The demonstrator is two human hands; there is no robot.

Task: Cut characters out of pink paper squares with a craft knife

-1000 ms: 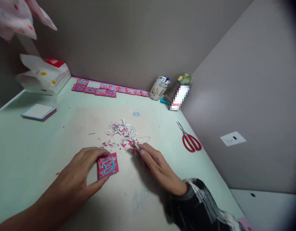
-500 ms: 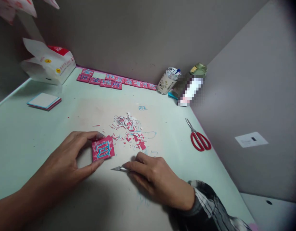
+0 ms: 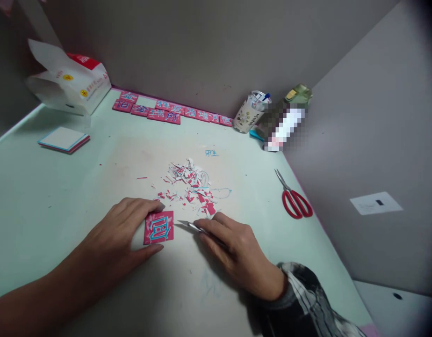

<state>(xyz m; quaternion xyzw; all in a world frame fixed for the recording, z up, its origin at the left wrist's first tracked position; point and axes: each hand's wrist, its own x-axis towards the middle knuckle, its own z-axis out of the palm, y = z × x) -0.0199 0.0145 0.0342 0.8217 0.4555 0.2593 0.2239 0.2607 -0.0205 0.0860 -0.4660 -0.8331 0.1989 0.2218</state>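
Note:
Between the thumb and fingers of my left hand [image 3: 128, 234] is a square red card [image 3: 159, 227] bearing a blue-and-white carved character. It lies at about table level; whether it touches the surface I cannot tell. My right hand [image 3: 237, 250] grips a slim silver craft knife [image 3: 192, 225] like a pen. The blade points left, its tip just right of the card's edge and apart from it. Just beyond both hands spreads a loose pile of red and white paper scraps [image 3: 191, 180].
Red-handled scissors [image 3: 295, 201] lie at the right edge. A stack of cards [image 3: 63, 139] sits at left, below a white paper bag [image 3: 79, 86]. Along the back wall run several carved red cards [image 3: 172, 117], then a pen holder [image 3: 249, 114] and a partly blurred green package [image 3: 296, 100].
My left hand has shifted the card slightly right and nearer to me, turning it a little. The knife in my right hand has moved up and right, its tip now beside the card.

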